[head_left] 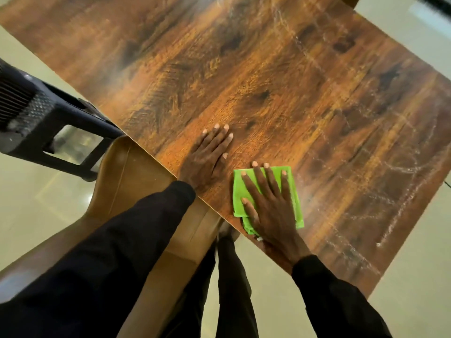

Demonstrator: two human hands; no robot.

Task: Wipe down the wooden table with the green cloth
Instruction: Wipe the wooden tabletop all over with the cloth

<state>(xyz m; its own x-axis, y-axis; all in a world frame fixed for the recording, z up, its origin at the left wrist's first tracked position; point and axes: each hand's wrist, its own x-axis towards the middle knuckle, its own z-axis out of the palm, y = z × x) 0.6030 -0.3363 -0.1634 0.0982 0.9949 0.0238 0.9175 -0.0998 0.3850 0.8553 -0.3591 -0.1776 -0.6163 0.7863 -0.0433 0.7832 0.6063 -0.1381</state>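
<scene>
The wooden table (256, 76) fills most of the head view, dark brown with white streaks across its right half. A folded green cloth (240, 189) lies flat on the table close to its near edge. My right hand (271, 206) presses down on the cloth with straight, spread fingers. Just to the left of the cloth, my left hand (207, 157) rests flat on the bare wood, fingers straight and together. Both arms wear dark sleeves.
A brown chair (136, 181) stands tucked under the table's near edge, below my left arm. A dark plastic stool (41, 118) stands at the left. Pale tiled floor (415, 252) surrounds the table. My dark trouser legs are below.
</scene>
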